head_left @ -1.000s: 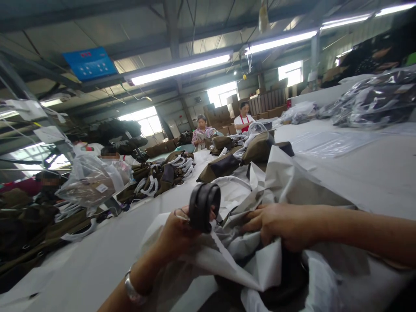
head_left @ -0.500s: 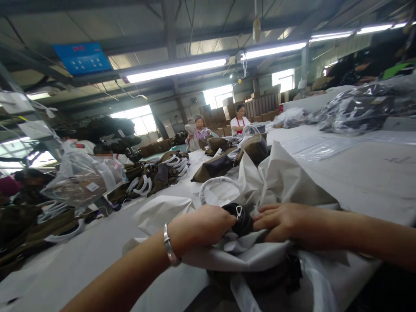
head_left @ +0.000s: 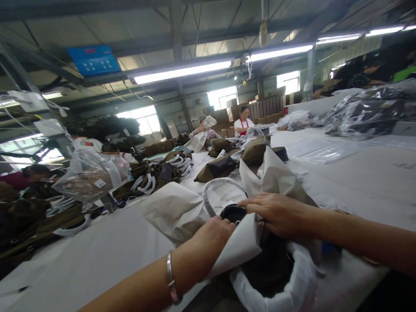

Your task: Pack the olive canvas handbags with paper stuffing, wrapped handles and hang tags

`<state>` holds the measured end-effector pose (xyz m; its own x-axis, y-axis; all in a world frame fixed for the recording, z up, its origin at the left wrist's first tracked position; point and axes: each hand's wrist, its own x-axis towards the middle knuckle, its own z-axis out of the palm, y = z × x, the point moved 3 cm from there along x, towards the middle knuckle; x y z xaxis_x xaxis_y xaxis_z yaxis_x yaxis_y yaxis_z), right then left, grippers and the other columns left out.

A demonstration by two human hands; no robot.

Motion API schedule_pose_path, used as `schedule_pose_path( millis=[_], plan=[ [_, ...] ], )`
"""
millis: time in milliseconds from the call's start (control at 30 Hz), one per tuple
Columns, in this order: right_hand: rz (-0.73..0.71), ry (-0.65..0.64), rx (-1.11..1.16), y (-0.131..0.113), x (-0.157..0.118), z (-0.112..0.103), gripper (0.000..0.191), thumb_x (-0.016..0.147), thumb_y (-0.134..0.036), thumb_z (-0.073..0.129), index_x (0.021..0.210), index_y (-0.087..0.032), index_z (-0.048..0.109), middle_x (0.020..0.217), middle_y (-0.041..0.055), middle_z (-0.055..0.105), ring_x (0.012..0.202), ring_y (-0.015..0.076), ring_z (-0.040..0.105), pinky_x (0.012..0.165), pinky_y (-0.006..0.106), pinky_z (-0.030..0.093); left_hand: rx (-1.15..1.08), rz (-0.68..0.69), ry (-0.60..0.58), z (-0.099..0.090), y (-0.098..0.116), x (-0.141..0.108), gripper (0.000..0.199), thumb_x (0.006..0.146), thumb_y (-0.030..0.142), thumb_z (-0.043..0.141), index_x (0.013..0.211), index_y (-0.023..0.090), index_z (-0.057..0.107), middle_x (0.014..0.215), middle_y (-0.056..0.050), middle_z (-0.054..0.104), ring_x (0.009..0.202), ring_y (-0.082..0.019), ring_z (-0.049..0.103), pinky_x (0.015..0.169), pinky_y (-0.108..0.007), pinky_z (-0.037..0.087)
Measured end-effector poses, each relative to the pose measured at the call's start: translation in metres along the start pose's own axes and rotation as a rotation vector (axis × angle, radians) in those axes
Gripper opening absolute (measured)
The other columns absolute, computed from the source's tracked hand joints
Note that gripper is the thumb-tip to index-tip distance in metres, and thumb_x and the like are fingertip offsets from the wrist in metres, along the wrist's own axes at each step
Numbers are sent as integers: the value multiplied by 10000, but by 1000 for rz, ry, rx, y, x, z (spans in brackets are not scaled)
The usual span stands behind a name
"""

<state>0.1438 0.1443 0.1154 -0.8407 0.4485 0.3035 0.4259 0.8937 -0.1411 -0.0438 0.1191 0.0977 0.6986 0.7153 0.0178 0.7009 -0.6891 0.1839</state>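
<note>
1. Bag (head_left: 274,258), dark, sits on white table (head_left: 107,255), below both hands; pale wrapped handle (head_left: 299,277) in front.
2. Left hand (head_left: 208,238): fingers curled beside black coiled strap (head_left: 231,211); cannot tell if gripping.
3. Right hand (head_left: 281,212): fingers mostly extended over coil's edge; hold unclear.
4. Pale sheet (head_left: 240,245) bunched around bag.

Silver-coloured metal bracelet (head_left: 169,269) round left wrist (head_left: 182,269): plain-looking, shiny, narrow band, catching bright highlights, broader toward lower end; fine surface detail too small to tell. Left hand (head_left: 209,240), just beyond bracelet, bare. Left forearm (head_left: 133,284), on bracelet's other side, bare as far as seen. Right hand (head_left: 282,214), well right of bracelet, bare; right wrist (head_left: 318,222) and right forearm (head_left: 367,236), farther right from bracelet, likewise bare.
</note>
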Motion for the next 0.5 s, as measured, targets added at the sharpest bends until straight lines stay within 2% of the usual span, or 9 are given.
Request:
schedule_pose_path(
  millis=[67, 133, 200, 267, 333, 400, 467, 500],
  plan=[
    [77, -66, -43, 1, -3, 8, 400, 729, -72, 517, 1095, -106, 675, 1141, 175, 734, 1042, 294, 703, 898, 424, 546, 107, 32, -52, 7, 1, -3, 216, 867, 23, 578, 989, 116, 730, 1004, -145, 787, 887, -293, 742, 878, -393, 548],
    [126, -100, -85, -1, -7, 13, 371, 708, -78, 524, 1043, -129, 676, 1007, 142, 748, 941, 294, 713, 803, 401, 547, 168, 88, -88, 8, 3, -7, 231, 872, 19, 572, 1012, 116, 728, 1026, -152, 785, 901, -298, 745, 891, -381, 553],
    [150, -89, -96, -3, -11, 14, 385, 683, -73, 524, 1029, -152, 675, 977, 121, 748, 921, 293, 714, 770, 382, 529, 76, 120, -76, -2, 3, -13, 275, 889, 16, 542, 1024, 150, 740, 1050, -116, 787, 918, -267, 747, 893, -319, 553],
    [206, -65, -78, -6, -12, 12, 408, 688, -83, 528, 1060, -167, 670, 977, 112, 754, 918, 290, 720, 749, 361, 506, -152, 115, -29, -21, 3, -22, 311, 919, 41, 517, 1056, 191, 752, 1101, -70, 779, 978, -228, 739, 919, -264, 537],
    [305, -55, -66, -6, -12, 9, 409, 720, -115, 537, 1106, -176, 658, 957, 112, 763, 897, 299, 729, 718, 351, 478, -436, 26, 78, -45, 2, -32, 282, 987, 176, 501, 1132, 207, 741, 1110, -49, 774, 1007, -208, 727, 917, -258, 538],
    [398, -62, -75, -6, -8, 5, 343, 779, -162, 535, 1101, -180, 652, 906, 117, 766, 867, 313, 730, 680, 345, 441, -639, -111, 150, -65, 3, -42, 410, 1054, 364, 384, 1227, 188, 711, 1138, -72, 767, 1045, -222, 713, 918, -298, 549],
    [462, -71, -81, -4, -1, 0, 243, 844, -212, 519, 1040, -180, 659, 879, 128, 764, 854, 316, 726, 658, 335, 408, -638, -180, 114, -74, 10, -47, 499, 1060, 460, 327, 1345, 205, 648, 1201, -85, 748, 1106, -247, 694, 937, -335, 548],
    [483, -80, -72, -3, 2, -2, 208, 864, -225, 510, 998, -180, 663, 874, 129, 762, 851, 307, 722, 656, 328, 398, -542, -189, 69, -75, 14, -48, 490, 1040, 470, 390, 1409, 223, 595, 1212, -91, 743, 1116, -267, 692, 940, -358, 547]
  ],
)
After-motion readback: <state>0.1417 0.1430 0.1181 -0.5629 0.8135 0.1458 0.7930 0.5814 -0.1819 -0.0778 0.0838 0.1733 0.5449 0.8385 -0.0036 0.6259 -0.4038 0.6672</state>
